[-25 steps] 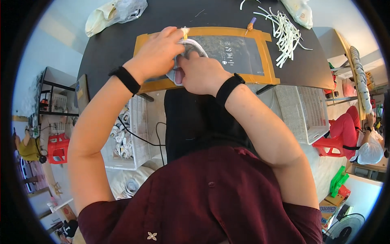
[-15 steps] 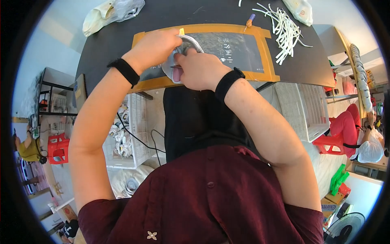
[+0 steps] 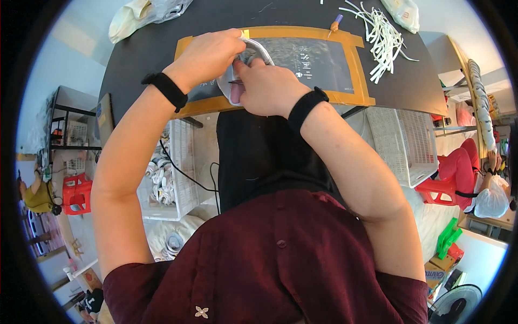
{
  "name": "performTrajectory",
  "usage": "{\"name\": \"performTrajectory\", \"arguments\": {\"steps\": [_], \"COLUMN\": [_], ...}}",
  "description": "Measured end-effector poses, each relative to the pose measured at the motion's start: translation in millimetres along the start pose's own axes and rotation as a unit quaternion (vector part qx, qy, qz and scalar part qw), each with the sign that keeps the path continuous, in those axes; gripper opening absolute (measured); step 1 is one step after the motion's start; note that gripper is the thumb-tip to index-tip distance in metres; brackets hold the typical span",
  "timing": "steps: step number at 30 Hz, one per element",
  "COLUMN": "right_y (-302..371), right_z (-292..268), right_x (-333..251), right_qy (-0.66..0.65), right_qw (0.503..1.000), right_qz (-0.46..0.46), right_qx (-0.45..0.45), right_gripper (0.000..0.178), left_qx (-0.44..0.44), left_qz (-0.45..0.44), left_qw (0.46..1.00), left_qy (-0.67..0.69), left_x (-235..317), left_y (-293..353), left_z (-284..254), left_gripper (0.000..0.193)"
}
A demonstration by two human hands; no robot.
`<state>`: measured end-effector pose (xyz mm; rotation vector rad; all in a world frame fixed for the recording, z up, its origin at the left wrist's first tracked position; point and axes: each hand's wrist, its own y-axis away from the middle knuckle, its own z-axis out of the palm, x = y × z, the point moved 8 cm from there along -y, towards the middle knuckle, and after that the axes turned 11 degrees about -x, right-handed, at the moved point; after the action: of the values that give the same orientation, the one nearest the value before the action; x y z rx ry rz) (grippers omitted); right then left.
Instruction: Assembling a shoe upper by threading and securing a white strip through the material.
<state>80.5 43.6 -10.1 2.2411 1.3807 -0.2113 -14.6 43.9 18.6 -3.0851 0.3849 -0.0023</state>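
Note:
Over the taped board on the table, I hold a curved pale-grey fabric piece (image 3: 224, 84) with a thick whitish rim and a pink patch inside. Its exact kind cannot be made out. My left hand (image 3: 210, 52) closes on its far rim, beside a small yellow tab (image 3: 245, 33). My right hand (image 3: 273, 87) is closed at the near side, fingertips inside the curve. A thin dark line shows by the right fingertips; whether it is a tool or a thread I cannot tell. Both palms are hidden.
A small awl-like tool (image 3: 335, 25) with a purple-ended handle lies at the board's far right corner, near a heap of white strips (image 3: 384, 43). Plastic bags (image 3: 154, 12) sit at the back. White crates (image 3: 183, 175) stand below on both sides. Another person (image 3: 458, 173) sits at right.
The hands and the fabric piece stay almost in place, the right fingers shifting slightly on it. The whole view has tilted a little, so the table sits slightly higher.

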Motion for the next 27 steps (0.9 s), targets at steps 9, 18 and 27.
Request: {"name": "performTrajectory", "arguments": {"steps": [9,18,27], "right_y": [-3,5,-3], "right_z": [2,4,2], "right_x": [2,-2,1], "right_qy": [0.009,0.0,-0.022], "right_qw": [0.999,1.0,0.999], "right_qz": [-0.006,0.016,0.032], "right_qx": [-0.04,0.027,0.013], "right_gripper": [0.059,0.06,0.053], "left_qx": [0.02,0.011,0.074], "left_qz": [0.02,-0.001,0.046], "left_qw": [0.999,0.999,0.994], "left_qy": [-0.038,-0.036,-0.063], "left_x": [9,7,17], "left_y": [5,5,14], "left_z": [-7,-2,-5], "left_gripper": [0.003,0.004,0.007]}}
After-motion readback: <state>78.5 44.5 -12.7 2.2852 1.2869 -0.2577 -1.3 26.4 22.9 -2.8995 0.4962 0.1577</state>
